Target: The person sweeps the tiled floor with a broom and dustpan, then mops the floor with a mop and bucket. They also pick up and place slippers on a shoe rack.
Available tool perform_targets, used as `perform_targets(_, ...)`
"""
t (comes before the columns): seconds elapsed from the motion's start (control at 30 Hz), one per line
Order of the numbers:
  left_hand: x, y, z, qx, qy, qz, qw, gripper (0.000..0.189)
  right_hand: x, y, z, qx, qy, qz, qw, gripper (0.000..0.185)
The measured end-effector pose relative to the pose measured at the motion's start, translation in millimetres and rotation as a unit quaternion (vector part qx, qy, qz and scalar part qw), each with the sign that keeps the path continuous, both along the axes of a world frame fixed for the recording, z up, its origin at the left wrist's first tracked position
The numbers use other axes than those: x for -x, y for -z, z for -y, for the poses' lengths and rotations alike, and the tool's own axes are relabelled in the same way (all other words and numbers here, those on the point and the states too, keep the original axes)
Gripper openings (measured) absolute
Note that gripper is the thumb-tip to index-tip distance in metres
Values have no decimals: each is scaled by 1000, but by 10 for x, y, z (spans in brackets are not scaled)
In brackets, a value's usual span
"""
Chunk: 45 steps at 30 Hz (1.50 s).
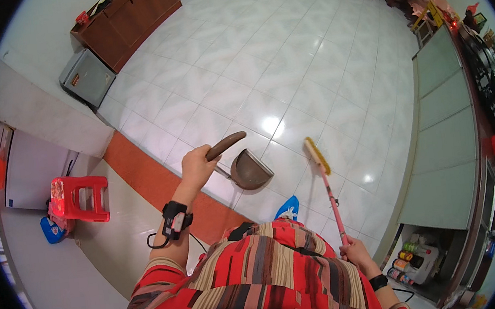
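Observation:
My left hand (198,170) grips the curved brown handle of a long-handled dustpan (249,172). The dustpan's scoop is below the hand, near the tiled floor, and its rim faces right; whether it touches the tiles I cannot tell. In my right hand (354,251) is the pink pole of a floor brush (318,155). Its head has yellow bristles and sits on or close to the tiles, to the right of the dustpan and apart from it. One shoe in a blue cover (287,208) shows between the two tools.
A reddish-brown threshold strip (151,177) crosses the floor on my left. Beyond it stands a red plastic stool (81,199). A grey mini fridge (88,78) and a wooden cabinet (136,22) line the far left. Kitchen cabinets (444,135) run along the right, one compartment holding bottles (403,264).

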<state>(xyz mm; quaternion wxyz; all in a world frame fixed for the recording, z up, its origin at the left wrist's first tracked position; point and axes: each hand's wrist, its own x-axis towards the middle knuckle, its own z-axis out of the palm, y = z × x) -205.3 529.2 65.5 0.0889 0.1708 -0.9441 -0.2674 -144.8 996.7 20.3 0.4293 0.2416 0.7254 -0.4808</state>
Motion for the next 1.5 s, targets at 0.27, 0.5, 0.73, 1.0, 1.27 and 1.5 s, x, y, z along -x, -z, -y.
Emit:
perform_targets(0.27, 866, -6, -390, -11, -56, -10, 998, 22, 1157, -304, -223, 132, -27, 99, 986, 42)
perform_targets(0.5, 1545, -141, -217, 62, -50, -33, 996, 24, 1947, -492, -218, 210, 92, 123, 965, 42)
perform_targets(0.73, 2332, -28, 365, 31, -89, -13, 995, 25, 3140, -265, 89, 129, 102, -12, 986, 32)
perform_targets(1.0, 3238, -59, 862, 23, -102, 6, 994, 24, 4552, 279, 1090, -18, -34, -58, 998, 7)
perform_targets(1.27, 3843, -35, 934, -6, -133, -14, 991, 26, 4559, -157, 1251, 23, -126, 37, 991, 56)
perform_targets(1.5, 4438, -93, 824, 30, -116, -51, 992, 24, 5218, -366, 1102, 86, -223, 10, 971, 47)
